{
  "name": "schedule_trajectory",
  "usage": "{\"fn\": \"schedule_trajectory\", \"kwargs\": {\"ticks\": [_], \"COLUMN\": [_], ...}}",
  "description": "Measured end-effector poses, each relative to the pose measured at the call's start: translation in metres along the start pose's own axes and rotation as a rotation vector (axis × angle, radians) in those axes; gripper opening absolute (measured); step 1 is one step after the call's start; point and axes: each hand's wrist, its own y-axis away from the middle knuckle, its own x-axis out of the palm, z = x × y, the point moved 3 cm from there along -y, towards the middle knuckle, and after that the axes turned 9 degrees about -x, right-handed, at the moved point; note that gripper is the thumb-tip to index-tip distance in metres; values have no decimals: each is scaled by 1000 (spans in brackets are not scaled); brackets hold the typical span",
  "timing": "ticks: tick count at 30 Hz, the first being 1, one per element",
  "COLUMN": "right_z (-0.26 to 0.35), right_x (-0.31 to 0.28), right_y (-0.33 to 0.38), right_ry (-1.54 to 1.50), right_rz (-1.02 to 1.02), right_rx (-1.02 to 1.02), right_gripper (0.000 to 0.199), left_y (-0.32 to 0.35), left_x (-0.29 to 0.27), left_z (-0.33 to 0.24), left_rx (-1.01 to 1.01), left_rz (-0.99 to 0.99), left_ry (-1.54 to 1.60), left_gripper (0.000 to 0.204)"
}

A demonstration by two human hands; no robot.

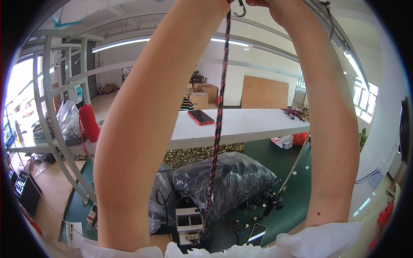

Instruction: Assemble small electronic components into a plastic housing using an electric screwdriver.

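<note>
Both my arms are raised, and my hands are mostly cut off by the top edge. My left hand (223, 4) is beside the upper end of a black-and-red braided cord (220, 99); its fingers are out of sight. The cord hangs down taut in front of me to the bench. A dark metal hook (241, 10) shows between my hands. My right hand (275, 7) is just right of the hook, its visible fingers curled inward; what they hold is hidden. Near the cord's lower end stands a small grey-white device (189, 220).
A white shelf (241, 129) crosses ahead, with a red-cased phone (201, 117) and a red cylindrical speaker (88, 123) on it. Below, a large clear plastic bag (226, 180) of dark items, another phone (257, 234) and small parts lie on the green bench (288, 202). Metal frame bars (51, 107) stand left.
</note>
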Motion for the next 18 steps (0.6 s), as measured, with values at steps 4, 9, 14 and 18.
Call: {"fn": "schedule_trajectory", "kwargs": {"ticks": [4, 9, 14, 18], "right_z": [18, 5, 13, -5], "right_x": [-7, -11, -8, -8], "right_y": [5, -7, 17, 10], "right_ry": [190, 138, 173, 51], "right_rz": [-32, -239, -425, -361], "right_rx": [-16, 37, -270, -271], "right_gripper": [26, 26, 27, 29], "left_y": [16, 20, 19, 2], "left_x": [28, 23, 32, 24], "left_z": [20, 7, 20, 21], "left_rx": [316, -104, -65, -44], "left_rz": [-201, -19, 14, 138], "left_ry": [233, -7, -119, -332], "left_gripper": [21, 23, 19, 14]}}
